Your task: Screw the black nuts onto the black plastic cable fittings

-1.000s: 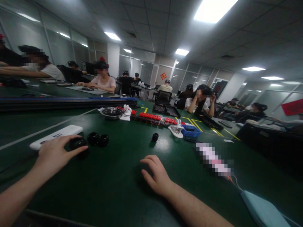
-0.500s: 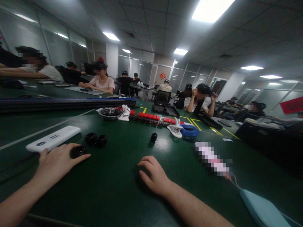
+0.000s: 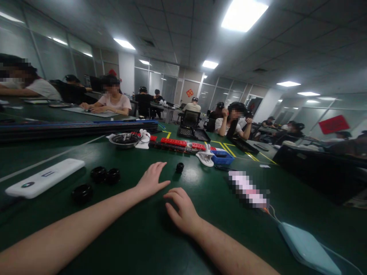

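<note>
Four round black pieces (image 3: 82, 196); two foreground hands (image 3: 151, 179); one blue bin (image 3: 225, 160)

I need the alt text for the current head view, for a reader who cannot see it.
A person's open left hand is near a small black object on a green table, with the right hand loosely curled close by. Three black round objects sit at left near a white device; a blue bin and seated people are farther back.
</note>
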`<state>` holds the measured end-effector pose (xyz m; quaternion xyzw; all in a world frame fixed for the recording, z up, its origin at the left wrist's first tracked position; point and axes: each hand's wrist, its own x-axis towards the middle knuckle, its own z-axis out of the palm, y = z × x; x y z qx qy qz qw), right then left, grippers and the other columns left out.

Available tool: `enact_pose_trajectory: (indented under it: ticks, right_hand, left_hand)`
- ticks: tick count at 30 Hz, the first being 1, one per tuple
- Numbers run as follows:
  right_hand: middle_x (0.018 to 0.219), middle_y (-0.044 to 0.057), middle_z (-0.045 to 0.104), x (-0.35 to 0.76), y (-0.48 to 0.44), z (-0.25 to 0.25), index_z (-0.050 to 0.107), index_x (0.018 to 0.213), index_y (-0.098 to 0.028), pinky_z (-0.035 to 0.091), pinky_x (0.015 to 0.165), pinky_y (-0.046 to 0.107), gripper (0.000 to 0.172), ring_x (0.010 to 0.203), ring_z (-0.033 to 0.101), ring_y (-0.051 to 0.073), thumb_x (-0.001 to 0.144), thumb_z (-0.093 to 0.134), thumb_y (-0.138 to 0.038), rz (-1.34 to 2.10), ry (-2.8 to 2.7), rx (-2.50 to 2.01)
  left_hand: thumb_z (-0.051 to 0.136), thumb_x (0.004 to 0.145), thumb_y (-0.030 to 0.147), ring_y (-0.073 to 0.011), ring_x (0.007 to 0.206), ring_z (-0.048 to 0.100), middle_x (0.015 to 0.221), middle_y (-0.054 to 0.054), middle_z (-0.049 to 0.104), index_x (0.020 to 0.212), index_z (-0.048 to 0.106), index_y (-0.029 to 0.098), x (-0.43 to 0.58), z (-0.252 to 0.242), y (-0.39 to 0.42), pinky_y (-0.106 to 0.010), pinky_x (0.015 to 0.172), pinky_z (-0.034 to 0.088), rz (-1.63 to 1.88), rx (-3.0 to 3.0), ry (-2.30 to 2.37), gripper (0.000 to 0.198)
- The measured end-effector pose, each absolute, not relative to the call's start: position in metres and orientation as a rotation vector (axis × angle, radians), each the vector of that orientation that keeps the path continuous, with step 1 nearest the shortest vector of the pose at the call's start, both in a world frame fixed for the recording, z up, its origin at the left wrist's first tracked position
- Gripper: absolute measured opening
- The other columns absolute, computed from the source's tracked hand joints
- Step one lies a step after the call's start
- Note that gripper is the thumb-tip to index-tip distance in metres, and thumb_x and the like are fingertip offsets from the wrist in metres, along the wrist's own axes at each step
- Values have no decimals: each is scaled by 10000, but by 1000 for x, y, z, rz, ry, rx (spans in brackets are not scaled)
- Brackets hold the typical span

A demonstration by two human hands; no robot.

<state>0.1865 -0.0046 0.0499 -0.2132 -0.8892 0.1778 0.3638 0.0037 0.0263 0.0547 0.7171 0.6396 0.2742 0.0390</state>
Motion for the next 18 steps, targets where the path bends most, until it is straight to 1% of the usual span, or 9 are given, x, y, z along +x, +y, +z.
enact_pose_trajectory:
  ticks: [3, 4, 6, 8, 9, 12, 14, 16, 18]
  right_hand:
    - [974, 77, 547, 189, -3, 50, 551, 985, -165, 438, 832, 345, 221, 941, 492, 195, 775, 489, -133, 429, -2283, -590]
    - [980, 75, 547, 190, -2, 50, 553, 991, -164, 436, 836, 338, 229, 947, 490, 193, 770, 500, -135, 418, -2285, -608]
    - [994, 71, 547, 191, 0, 50, 555, 1002, -162, 437, 835, 323, 243, 953, 489, 190, 761, 528, -147, 399, -2295, -648]
    - [994, 65, 546, 192, 3, 49, 557, 1001, -165, 443, 822, 304, 246, 946, 494, 183, 755, 550, -156, 390, -2310, -678]
    - [992, 63, 546, 192, 4, 49, 558, 998, -169, 447, 815, 300, 242, 945, 496, 181, 757, 554, -163, 394, -2319, -694]
    - [981, 56, 548, 193, 7, 48, 562, 978, -183, 456, 799, 302, 219, 931, 505, 181, 760, 546, -172, 436, -2327, -717]
    - [951, 55, 560, 194, 7, 49, 563, 963, -184, 460, 791, 307, 204, 908, 515, 180, 765, 518, -164, 454, -2293, -679]
    - [926, 59, 574, 197, 8, 50, 550, 980, -181, 455, 804, 323, 221, 905, 522, 185, 772, 478, -164, 436, -2215, -606]
    - [956, 72, 573, 200, 10, 52, 519, 1034, -178, 440, 838, 352, 269, 937, 517, 196, 773, 453, -179, 387, -2106, -562]
  left_hand:
    - [612, 683, 453, -332, 1192, 362, 1262, -185, 435, 1265, 348, 94, 24, 35, 80, -421, 963, 307, 784, 2083, 1982, 732]
    - [606, 683, 477, -356, 1172, 383, 1237, -204, 460, 1274, 328, 77, 30, 32, 95, -449, 945, 314, 777, 2040, 1992, 766]
    - [597, 687, 506, -367, 1146, 418, 1206, -196, 502, 1310, 261, 91, 38, 28, 120, -475, 925, 320, 773, 1980, 1977, 820]
    - [603, 695, 489, -341, 1127, 453, 1161, -174, 550, 1325, 227, 109, 44, 29, 136, -456, 923, 331, 772, 1952, 1929, 826]
    - [609, 699, 466, -322, 1114, 473, 1142, -165, 565, 1320, 241, 118, 45, 29, 141, -432, 921, 345, 773, 1948, 1900, 801]
    - [611, 713, 409, -273, 1072, 522, 1129, -145, 573, 1261, 355, 148, 45, 31, 141, -351, 888, 393, 783, 1960, 1808, 658]
    - [614, 707, 399, -256, 1049, 538, 1114, -127, 579, 1224, 407, 161, 42, 31, 129, -321, 864, 416, 789, 1981, 1746, 606]
    - [626, 688, 397, -250, 1029, 549, 1080, -106, 593, 1222, 416, 174, 38, 32, 109, -318, 851, 430, 784, 2002, 1691, 616]
    - [632, 674, 396, -263, 1006, 555, 1055, -95, 600, 1231, 414, 191, 35, 32, 83, -361, 854, 428, 776, 2016, 1664, 632]
